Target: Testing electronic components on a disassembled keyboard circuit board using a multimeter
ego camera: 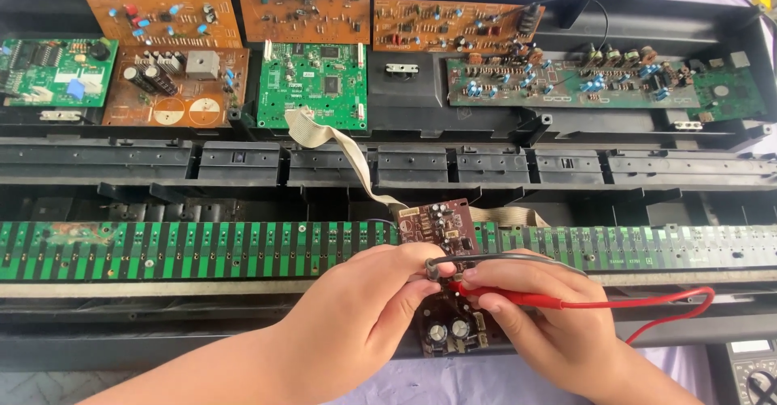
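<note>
Matt brown circuit board; glossy red plastic probe; matt black plastic casing.

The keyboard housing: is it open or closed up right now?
Open. The black keyboard housing has no cover or keys; the long green contact strip and the circuit boards along the back lie exposed.

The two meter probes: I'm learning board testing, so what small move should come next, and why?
Probably steady both tips on the small brown circuit board before reading. The left hand pinches the black probe and the right hand holds the red probe, both tips at the board's middle, with the multimeter at the lower right edge.
</note>
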